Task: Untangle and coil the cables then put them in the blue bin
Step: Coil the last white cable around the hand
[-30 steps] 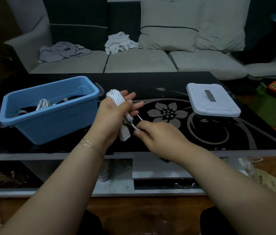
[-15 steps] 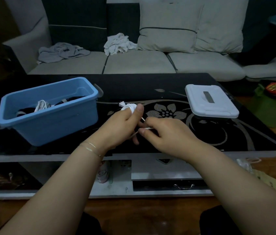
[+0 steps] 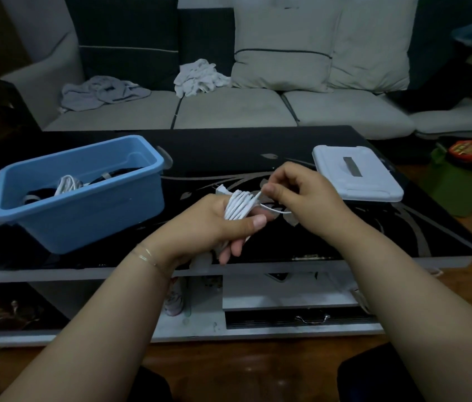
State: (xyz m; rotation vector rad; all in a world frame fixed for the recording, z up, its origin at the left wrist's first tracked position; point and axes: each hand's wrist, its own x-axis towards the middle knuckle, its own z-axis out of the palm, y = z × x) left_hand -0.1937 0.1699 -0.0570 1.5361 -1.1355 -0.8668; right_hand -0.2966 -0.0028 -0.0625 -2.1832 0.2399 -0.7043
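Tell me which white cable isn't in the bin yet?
The white cable bundled in the left hand, its end pinched by the right hand. The other white coil already lies inside the blue bin.

My left hand [image 3: 211,224] curls its fingers and thumb around a white cable bundle [image 3: 239,207]. My right hand [image 3: 301,195] pinches the loose strand, both forearms reaching forward.

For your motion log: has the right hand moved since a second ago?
Yes. The right hand has risen and shifted toward the white lid.
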